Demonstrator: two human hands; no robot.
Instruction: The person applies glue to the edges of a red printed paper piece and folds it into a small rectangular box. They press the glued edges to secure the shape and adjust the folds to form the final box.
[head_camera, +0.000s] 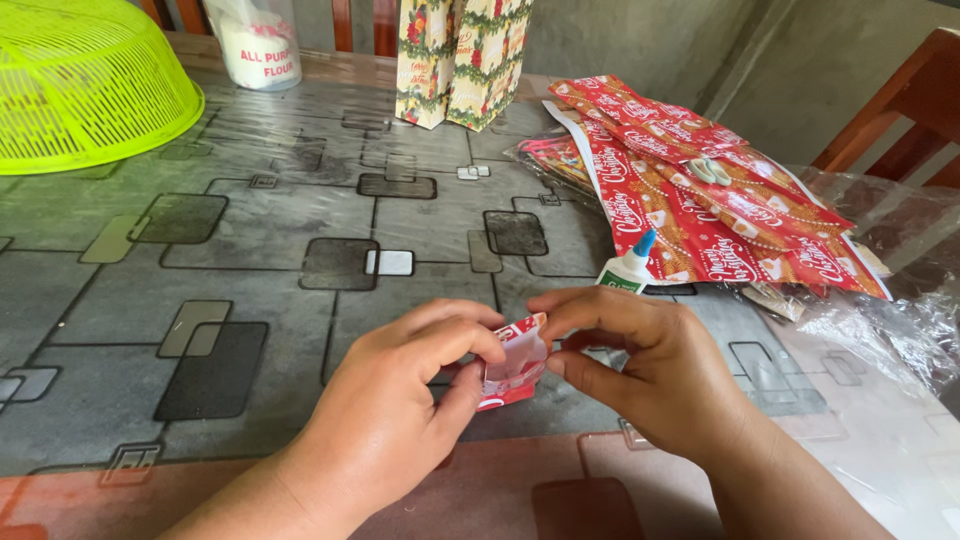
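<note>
A small piece of red and white wrapping paper (515, 362) is being held between both hands just above the near part of the table (300, 260), which is covered in a grey cloth with square patterns. The left hand (400, 400) is closed on the paper's left edge, with the thumb pressed against the front and the forefinger curled over the top. The right hand (640, 365) is pinching the upper right corner between thumb and forefinger, while its other fingers are curled loosely beneath and are gripping nothing that can be seen. The paper appears to be in the middle of being folded or creased into a small pouch shape; which flap is being turned cannot be told from here.

For a clean result, the edges are best being lined up squarely before pressure is applied, and the crease is best being run firmly along its whole length with a thumb rather than pinched at one spot. Thin paper of this kind is likely to tear or wrinkle if it is pulled apart too hard.

A glue bottle (628, 268) with a blue tip is standing just beyond the right hand, within easy reach. Further back, flat red printed sheets (700, 190) are lying in a loose pile, with a small pair of scissors (710, 170) resting on them.
</note>
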